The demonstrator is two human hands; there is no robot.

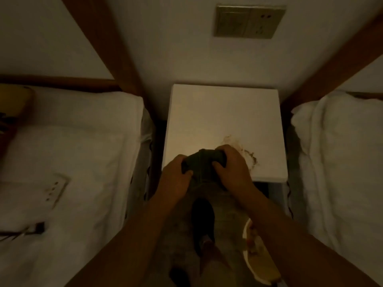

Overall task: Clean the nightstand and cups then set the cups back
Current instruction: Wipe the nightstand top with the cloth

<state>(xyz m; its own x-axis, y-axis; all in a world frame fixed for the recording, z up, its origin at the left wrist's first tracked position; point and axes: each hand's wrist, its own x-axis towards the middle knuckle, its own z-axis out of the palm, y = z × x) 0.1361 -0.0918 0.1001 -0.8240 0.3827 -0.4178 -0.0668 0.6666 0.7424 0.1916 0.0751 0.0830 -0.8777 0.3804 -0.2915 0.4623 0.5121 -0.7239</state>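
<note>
A white nightstand [217, 112] stands between two beds, its top bare apart from a brown stain [247, 153] near the front right. Both hands grip a dark folded cloth [204, 162] over the nightstand's front edge. My left hand [176, 175] holds the cloth's left side and my right hand [232, 166] its right side, just left of the stain. No cups are in view.
A bed with white bedding [72, 162] lies to the left, with a white power strip [55, 188] and a dark cable [24, 230] on it. Another white bed [342, 162] is on the right. A wall socket panel [249, 20] sits above. Slippers [259, 255] lie on the floor.
</note>
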